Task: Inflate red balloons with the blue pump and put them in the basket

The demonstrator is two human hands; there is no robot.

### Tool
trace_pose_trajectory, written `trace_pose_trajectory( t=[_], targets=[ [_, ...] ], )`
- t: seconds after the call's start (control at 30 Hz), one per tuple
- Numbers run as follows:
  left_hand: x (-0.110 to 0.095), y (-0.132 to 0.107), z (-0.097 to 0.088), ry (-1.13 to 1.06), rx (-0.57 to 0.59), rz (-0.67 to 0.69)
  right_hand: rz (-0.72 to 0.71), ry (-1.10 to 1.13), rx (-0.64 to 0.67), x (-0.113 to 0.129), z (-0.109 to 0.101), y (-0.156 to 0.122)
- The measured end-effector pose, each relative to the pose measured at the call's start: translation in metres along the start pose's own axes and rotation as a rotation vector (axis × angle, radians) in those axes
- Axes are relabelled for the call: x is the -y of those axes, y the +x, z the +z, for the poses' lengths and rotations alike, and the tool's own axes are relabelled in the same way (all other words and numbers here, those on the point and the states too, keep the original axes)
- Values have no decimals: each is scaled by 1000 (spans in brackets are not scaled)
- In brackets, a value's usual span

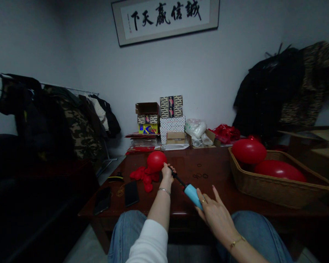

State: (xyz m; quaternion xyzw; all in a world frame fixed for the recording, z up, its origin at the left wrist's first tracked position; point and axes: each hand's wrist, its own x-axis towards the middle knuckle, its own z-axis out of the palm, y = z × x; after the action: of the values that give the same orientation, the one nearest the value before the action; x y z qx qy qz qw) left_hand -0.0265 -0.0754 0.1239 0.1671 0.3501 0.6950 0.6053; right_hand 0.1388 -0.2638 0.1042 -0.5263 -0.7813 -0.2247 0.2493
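Note:
My left hand (168, 171) is closed around the neck of a partly filled red balloon (157, 161), where the black end of a hand pump meets it. My right hand (212, 210) grips the light blue barrel of the balloon pump (193, 194), with its index finger stretched out. The pump slants between both hands, its black rod showing. Behind and left of my left hand lies a heap of limp red balloons (144, 178) on the table.
Two inflated red balloons (280, 170) sit in a wicker basket (263, 192) on the right. A dark phone (131, 193), another dark flat object (102, 200) and several small rings (205, 176) lie on the brown table (181, 157). Boxes (172, 128) are stacked against the wall.

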Motion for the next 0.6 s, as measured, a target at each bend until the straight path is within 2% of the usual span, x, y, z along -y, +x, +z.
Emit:
trace_pose_trajectory(
  t=[0.17,0.37,0.6],
  targets=[
    [7,-7,8,-6,19,-32,1,-64,45,1,-4,7],
    [22,-19,12,2,79,-109,45,-110,83,5,8,37],
    [15,-18,3,-18,82,-67,43,-108,76,15,14,49]
  ],
)
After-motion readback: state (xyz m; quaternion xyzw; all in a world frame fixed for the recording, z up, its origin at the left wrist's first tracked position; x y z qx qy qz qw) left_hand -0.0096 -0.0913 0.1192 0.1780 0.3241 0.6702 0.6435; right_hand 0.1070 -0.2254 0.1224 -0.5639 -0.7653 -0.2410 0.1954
